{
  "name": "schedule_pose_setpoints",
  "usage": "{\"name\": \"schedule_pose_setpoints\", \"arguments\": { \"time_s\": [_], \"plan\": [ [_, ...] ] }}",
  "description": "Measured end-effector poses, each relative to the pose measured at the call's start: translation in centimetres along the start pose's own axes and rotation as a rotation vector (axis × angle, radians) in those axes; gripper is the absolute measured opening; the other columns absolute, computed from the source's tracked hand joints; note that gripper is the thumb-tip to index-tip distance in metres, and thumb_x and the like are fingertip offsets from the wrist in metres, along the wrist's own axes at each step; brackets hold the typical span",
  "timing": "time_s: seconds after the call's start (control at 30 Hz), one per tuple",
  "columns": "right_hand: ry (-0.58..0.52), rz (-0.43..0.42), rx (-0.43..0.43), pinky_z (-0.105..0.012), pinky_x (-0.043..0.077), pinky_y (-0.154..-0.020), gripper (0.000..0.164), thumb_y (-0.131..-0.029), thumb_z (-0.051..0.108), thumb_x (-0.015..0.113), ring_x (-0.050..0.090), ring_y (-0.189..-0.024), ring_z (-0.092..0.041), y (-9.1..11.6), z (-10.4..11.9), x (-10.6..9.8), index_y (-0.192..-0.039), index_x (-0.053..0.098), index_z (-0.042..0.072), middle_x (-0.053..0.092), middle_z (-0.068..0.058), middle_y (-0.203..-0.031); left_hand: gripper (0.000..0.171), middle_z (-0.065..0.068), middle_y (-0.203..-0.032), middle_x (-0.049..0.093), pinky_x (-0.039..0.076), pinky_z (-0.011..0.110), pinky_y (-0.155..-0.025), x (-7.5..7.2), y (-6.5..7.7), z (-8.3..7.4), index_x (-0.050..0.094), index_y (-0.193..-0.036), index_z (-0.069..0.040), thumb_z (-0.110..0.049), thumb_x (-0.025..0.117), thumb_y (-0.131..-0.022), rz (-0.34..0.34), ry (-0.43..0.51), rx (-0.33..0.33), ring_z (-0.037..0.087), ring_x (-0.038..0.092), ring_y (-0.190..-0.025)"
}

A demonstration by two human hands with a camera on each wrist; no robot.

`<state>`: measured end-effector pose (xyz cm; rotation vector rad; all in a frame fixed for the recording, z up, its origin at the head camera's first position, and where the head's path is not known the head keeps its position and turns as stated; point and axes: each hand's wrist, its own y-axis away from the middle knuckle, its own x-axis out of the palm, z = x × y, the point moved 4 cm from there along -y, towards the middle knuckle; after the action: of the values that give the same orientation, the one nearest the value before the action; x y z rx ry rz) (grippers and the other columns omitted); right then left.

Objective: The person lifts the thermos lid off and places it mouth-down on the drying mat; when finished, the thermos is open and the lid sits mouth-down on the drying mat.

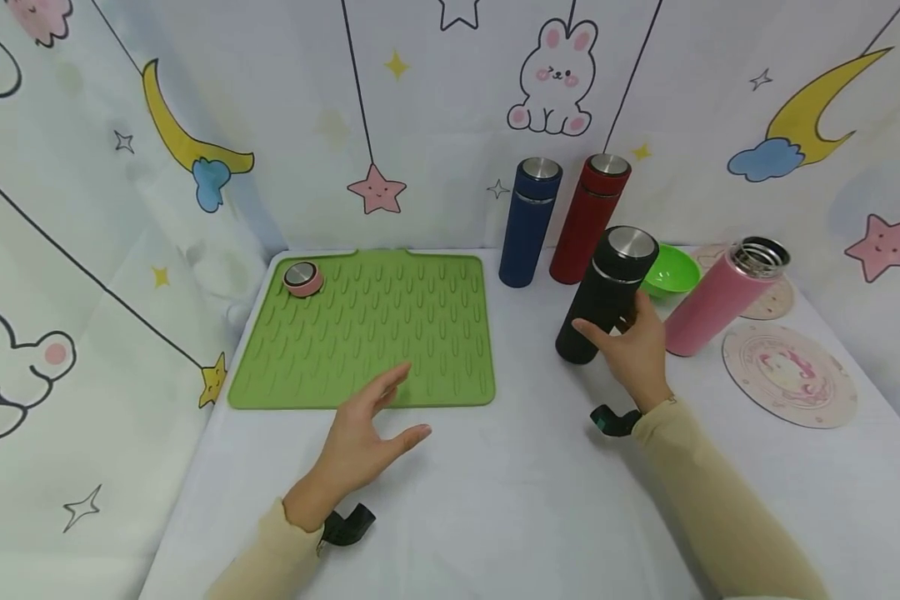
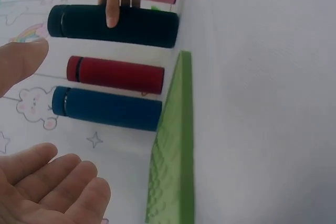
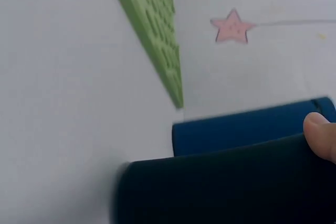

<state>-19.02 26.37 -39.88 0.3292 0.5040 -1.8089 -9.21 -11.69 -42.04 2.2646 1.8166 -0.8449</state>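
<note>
My right hand [image 1: 636, 354] grips a black thermos flask [image 1: 598, 287] with a steel-topped lid, thumb on its near side. In the right wrist view the thumb [image 3: 320, 136] lies along the black flask. My left hand [image 1: 362, 442] hovers near the front edge of a green ridged mat [image 1: 390, 333], fingers extended, thumb apart, holding nothing. A pink flask [image 1: 720, 302] without its lid stands just right of the black one. On the mat's back left corner sits a pink lid [image 1: 303, 280] with a steel top.
Behind the black flask stand a blue flask [image 1: 528, 225] and a red flask [image 1: 588, 221], both lidded. A bright green bowl [image 1: 673, 271] is partly hidden between the black and pink flasks. A round pink patterned placemat [image 1: 791, 375] lies at right. A printed cloth backdrop [image 1: 450, 108] rises behind.
</note>
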Motion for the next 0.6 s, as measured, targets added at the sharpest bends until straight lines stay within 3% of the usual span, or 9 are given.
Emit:
{"name": "schedule_pose_setpoints", "arguments": {
  "time_s": [0.17, 0.27, 0.5, 0.6],
  "plan": [
    [-0.015, 0.085, -0.068, -0.054, 0.049, -0.115, 0.084, -0.083, 0.022, 0.09, 0.061, -0.134, -0.034, 2.7, 1.6, 0.9, -0.153, 0.044, 0.013, 0.059, -0.012, -0.148, 0.084, 0.002, -0.16, 0.05, 0.046, 0.035, -0.118, 0.2, -1.7, -1.9, 0.045, -0.157, -0.017, -0.02, 0.088, -0.085, 0.048, 0.089, 0.053, 0.023, 0.05, -0.148],
    [-0.044, 0.161, -0.089, -0.051, 0.05, -0.115, 0.085, -0.082, 0.02, 0.091, 0.061, -0.133, -0.032, 4.3, 2.5, 1.8, -0.152, 0.044, 0.013, 0.059, -0.011, -0.148, 0.082, 0.001, -0.161, 0.049, 0.045, 0.033, -0.12, 0.5, -2.7, -3.3, 0.045, -0.157, -0.012, -0.015, 0.087, -0.086, 0.08, 0.155, 0.123, 0.021, 0.049, -0.149],
    [-0.129, 0.337, -0.221, -0.018, 0.054, -0.105, 0.083, -0.076, 0.01, 0.093, 0.068, -0.123, -0.013, 7.5, 4.5, 3.6, -0.148, 0.051, 0.015, 0.066, -0.005, -0.138, 0.083, 0.002, -0.161, 0.049, 0.044, 0.031, -0.121, 1.3, -4.5, -6.7, 0.045, -0.157, -0.012, -0.011, 0.086, -0.085, 0.147, 0.242, 0.211, 0.019, 0.047, -0.15],
    [-0.151, 0.428, -0.305, -0.019, 0.055, -0.102, 0.081, -0.074, 0.006, 0.094, 0.067, -0.119, -0.004, 8.7, 5.3, 4.0, -0.144, 0.055, 0.013, 0.069, -0.005, -0.134, 0.084, 0.006, -0.16, 0.051, 0.044, 0.033, -0.121, 1.4, -5.4, -8.3, 0.045, -0.156, -0.011, -0.005, 0.087, -0.083, 0.185, 0.302, 0.255, 0.02, 0.049, -0.149]
  ]
}}
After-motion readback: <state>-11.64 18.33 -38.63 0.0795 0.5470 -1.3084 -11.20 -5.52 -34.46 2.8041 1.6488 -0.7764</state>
